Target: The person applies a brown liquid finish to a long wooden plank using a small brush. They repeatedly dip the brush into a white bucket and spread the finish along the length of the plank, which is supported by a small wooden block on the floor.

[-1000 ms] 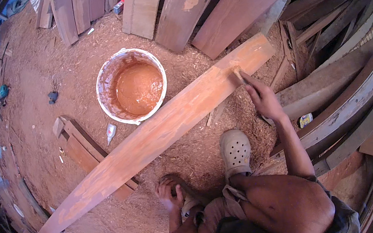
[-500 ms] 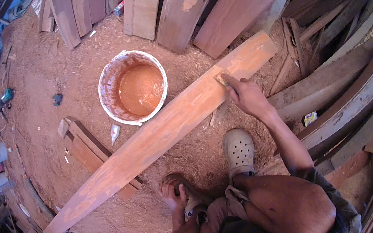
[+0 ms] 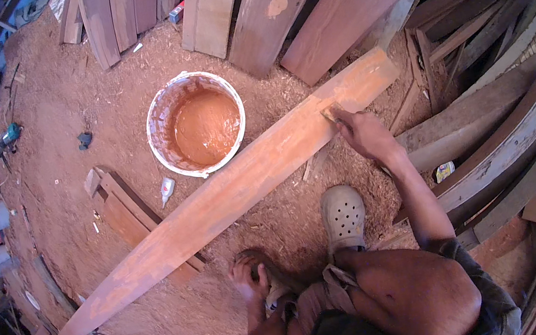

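Observation:
A long tapered wooden board smeared with orange paste lies slantwise before me, its narrow end at the lower left. My right hand is closed on a small flat scraper, pressed to the board's upper face towards the wide end. Fingers cover most of the scraper. Low in the view, my left hand hangs beside my left shoe, fingers loosely bent and apart, holding nothing. Just beyond the board stands a white bucket with orange paste inside.
Short wood pieces lie under the board's left half. A small white bottle is near the bucket. Planks lean along the far side; curved timbers are stacked at right. A drill lies far left on the dusty floor.
My right hand and the scraper have slid a little to the right along the board. The paste behind them looks smoother. My left hand has stayed about where it was.

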`<state>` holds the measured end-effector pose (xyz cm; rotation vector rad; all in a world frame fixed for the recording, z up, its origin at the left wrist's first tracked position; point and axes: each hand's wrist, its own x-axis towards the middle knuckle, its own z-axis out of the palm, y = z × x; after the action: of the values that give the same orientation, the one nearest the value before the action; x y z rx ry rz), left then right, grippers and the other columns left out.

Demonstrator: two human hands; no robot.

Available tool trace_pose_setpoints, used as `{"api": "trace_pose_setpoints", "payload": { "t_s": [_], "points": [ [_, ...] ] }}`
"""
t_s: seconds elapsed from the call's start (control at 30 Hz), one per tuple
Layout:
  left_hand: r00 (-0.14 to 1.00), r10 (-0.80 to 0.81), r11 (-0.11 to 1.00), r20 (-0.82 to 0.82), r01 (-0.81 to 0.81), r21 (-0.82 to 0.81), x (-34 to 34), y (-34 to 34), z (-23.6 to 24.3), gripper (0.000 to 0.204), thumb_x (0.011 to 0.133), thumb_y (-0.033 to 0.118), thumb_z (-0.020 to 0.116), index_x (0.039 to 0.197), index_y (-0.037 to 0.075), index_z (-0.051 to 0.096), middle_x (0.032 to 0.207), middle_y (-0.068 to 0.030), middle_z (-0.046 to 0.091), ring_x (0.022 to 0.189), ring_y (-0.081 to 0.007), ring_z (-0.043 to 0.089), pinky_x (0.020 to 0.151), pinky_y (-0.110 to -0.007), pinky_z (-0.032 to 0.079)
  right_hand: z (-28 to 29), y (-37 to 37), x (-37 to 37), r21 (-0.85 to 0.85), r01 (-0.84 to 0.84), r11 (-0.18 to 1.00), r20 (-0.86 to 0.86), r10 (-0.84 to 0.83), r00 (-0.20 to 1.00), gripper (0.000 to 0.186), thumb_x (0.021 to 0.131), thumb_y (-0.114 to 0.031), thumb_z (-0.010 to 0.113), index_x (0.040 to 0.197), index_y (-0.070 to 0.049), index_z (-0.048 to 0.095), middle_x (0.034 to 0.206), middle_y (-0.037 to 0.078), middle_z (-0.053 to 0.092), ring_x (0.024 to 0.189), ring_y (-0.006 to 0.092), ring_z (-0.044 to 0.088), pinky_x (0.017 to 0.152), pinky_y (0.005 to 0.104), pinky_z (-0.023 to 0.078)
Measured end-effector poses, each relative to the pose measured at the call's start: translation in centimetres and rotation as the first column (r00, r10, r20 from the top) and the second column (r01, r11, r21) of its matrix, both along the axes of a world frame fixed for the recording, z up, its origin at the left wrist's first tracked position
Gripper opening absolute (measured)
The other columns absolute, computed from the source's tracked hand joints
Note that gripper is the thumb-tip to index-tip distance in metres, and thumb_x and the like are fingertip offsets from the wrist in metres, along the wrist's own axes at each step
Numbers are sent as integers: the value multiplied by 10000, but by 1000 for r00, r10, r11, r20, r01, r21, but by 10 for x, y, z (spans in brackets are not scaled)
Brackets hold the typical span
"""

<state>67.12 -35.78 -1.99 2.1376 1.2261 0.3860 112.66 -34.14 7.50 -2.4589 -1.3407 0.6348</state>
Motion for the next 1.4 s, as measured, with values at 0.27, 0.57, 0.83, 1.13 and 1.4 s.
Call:
{"api": "trace_pose_setpoints", "payload": {
  "t_s": [0.27,0.57,0.83,1.13,1.4],
  "points": [
    [1000,11,1000,11,-11,-4,-5,-3,-10,173,841,204,676,954,73,666,1041,-111,667,1067,-300,612,1056,-515,356,-1,2,-13,3,16,1000,54,-16,998,390,951,-183,546,1314,-43,584,899,303,661,876,459,651,804,516,519],
    [1000,-5,1000,12,5,-20,1,0,-1,158,841,185,672,948,71,662,1048,-110,668,1087,-303,607,1064,-527,343,0,-3,-26,0,9,1000,11,-9,1000,399,950,-213,565,1324,-75,578,858,296,655,842,467,646,787,546,512],
    [1000,-9,1000,21,9,21,1,-1,-5,159,852,192,664,950,67,661,1060,-110,672,1082,-300,611,1060,-513,346,41,44,6,-187,-423,886,65,441,895,361,967,-283,532,1310,-184,583,919,242,677,894,425,669,799,511,536],
    [1000,-4,1000,6,4,-18,-1,1,0,180,844,204,670,960,67,663,1048,-108,673,1085,-296,613,1046,-504,359,47,60,50,-556,-451,699,51,569,820,347,973,-332,505,1260,-171,616,1033,219,692,983,377,678,880,504,533],
    [999,20,999,43,-18,-27,-8,-5,-15,173,843,204,672,964,80,670,1050,-91,675,1090,-288,612,1070,-514,352,48,9,75,-126,-237,963,28,243,970,391,965,-234,578,1333,-103,589,1162,223,663,1065,413,634,943,463,508]
  ]
}}
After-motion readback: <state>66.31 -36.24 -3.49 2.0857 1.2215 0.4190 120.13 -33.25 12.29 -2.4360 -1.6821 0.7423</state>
